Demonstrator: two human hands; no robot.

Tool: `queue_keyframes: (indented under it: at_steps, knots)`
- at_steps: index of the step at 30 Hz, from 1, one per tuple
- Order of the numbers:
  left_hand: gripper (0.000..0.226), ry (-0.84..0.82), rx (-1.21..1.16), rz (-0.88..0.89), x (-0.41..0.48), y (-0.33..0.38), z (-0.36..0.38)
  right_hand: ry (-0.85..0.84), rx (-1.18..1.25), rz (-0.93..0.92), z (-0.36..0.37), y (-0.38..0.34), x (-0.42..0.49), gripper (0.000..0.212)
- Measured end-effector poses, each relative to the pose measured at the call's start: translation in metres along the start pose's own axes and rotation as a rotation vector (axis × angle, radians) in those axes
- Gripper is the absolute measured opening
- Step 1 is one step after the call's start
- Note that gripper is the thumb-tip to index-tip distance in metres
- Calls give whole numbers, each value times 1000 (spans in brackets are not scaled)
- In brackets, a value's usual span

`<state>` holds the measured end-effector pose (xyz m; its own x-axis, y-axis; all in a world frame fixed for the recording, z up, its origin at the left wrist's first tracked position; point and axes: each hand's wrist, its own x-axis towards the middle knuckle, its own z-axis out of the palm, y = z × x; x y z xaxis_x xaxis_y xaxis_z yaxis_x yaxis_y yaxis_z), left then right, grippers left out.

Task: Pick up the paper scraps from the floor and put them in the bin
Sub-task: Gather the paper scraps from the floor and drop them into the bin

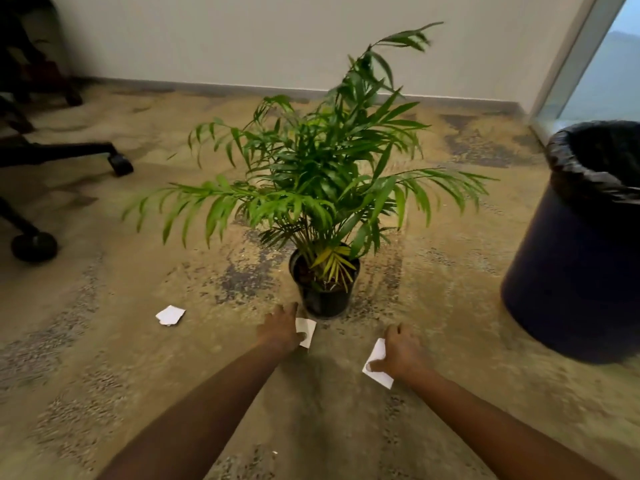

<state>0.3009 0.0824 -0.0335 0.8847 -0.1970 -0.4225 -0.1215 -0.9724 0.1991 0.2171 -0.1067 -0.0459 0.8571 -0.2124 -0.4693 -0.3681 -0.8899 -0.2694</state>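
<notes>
Our left hand (282, 327) is down at the carpet (104, 358), fingers curled under and thumb laid across the middle scrap (308, 325), which shows on the thumb side of the palm. It looks pinched between the thumb and the curled fingers. We cannot tell whether it has left the floor.

Our right hand (403, 351) does the same with the right scrap (382, 377). The thumb presses on the paper's near half, the fingers bunch together beyond it, and the sheet juts out on the thumb side. We work both hands at once because the two pieces lie close enough to take in one crouch.

A third scrap (170, 315) lies flat and untouched, well out past the little-finger side of the left hand. The potted plant (323, 289) stands just beyond the left fingertips, so we keep our knuckles low and short of its pot.

The bin (571, 271), lined in black, stands well off past the outer side of the right hand. We judge the task early: two scraps gripped, none binned, one left to collect.
</notes>
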Motion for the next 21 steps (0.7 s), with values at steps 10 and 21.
queue_keyframes:
  at_steps: [10,21]
  knots:
    - [70,-102,-104,37,21,-23,-8,-46,183,-88,-1,-25,18,60]
    - [47,127,-58,-111,28,-126,-51,-17,265,-344,23,-118,32,44]
